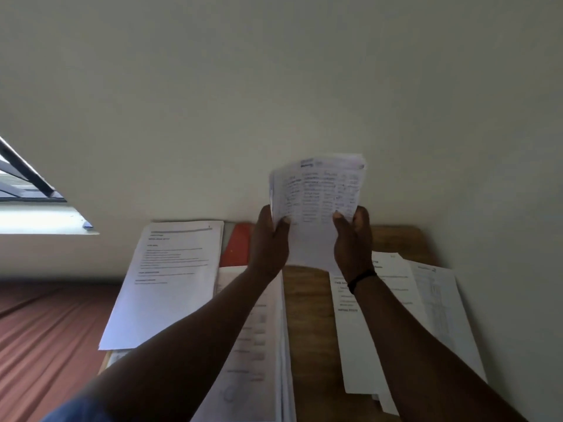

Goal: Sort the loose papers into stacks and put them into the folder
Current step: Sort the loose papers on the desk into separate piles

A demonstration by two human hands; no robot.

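Observation:
Both hands hold up a bundle of printed sheets (316, 193) above the far end of the wooden table (307, 315). My left hand (269, 239) grips its left edge and my right hand (353, 239) grips its right edge, thumbs on the front page. The bundle is blurred and stands nearly upright. A stack of papers (170, 278) lies on the table's left side. A second stack (259, 345) runs under my left forearm. More sheets (426, 315) lie overlapped at the right. A red folder (237, 245) shows at the back, partly covered by paper and my left hand.
A pale wall (274, 86) stands right behind the table. At the far left is an open window (30, 190) with a dark frame. A reddish-brown cloth surface (45, 339) lies left of the table. A black band sits on my right wrist.

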